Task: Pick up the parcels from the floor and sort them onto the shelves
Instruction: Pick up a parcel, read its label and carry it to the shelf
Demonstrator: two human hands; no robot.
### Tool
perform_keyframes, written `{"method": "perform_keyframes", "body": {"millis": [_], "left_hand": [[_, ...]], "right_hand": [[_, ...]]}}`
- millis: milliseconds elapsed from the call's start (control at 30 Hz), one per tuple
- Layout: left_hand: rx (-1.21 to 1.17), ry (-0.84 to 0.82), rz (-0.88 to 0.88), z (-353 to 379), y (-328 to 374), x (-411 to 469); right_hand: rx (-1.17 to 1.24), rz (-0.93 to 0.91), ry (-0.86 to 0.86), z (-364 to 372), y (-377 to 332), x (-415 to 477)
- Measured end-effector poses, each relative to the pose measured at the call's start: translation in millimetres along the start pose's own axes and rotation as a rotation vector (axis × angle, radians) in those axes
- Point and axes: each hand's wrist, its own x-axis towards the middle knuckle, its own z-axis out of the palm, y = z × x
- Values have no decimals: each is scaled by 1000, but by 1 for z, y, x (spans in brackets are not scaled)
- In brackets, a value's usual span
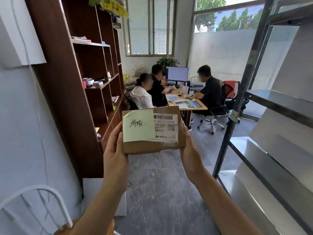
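Parcel (153,131), a flat brown cardboard box, is up in the air at chest height, its broad face turned to the camera, clamped between both hands. The left hand (115,150) grips its left edge with the thumb lying along the front; the right hand (189,150) grips the right edge the same way, thumb tip at the upper corner. The fingers of both are hidden behind the box. The hands are apart, the box's width between them. A pale green note (138,126) with black handwriting covers the left part of the face and overlaps a white shipping label (166,126) with barcodes on the right part.

At the lower left, close to the camera, is the curved white frame of a chair (39,200). Below the box lies a grey marbled floor (160,184). A tall dark wooden bookcase (67,82) stands on the left against the wall, with small items on several of its boards. On the right are metal shelves (271,102) on a dark upright frame, their grey boards bare where they show.

Farther back, three people sit round a light wooden desk (194,107) with papers on it and a lit monitor (177,73). A black office chair (215,119) on castors is at the desk's right side. Behind them are a potted plant (167,61) and a window (150,26) with blinds.
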Motion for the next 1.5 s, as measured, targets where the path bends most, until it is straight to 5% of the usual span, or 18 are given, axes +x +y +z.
{"method": "perform_keyframes", "body": {"millis": [733,1500], "left_hand": [[-8,12,-64,68,-27,-4],[-68,-5,-121,-17,-63,152]], "right_hand": [[10,-1,36,-74,5,18],[-95,11,92,15,77,138]]}}
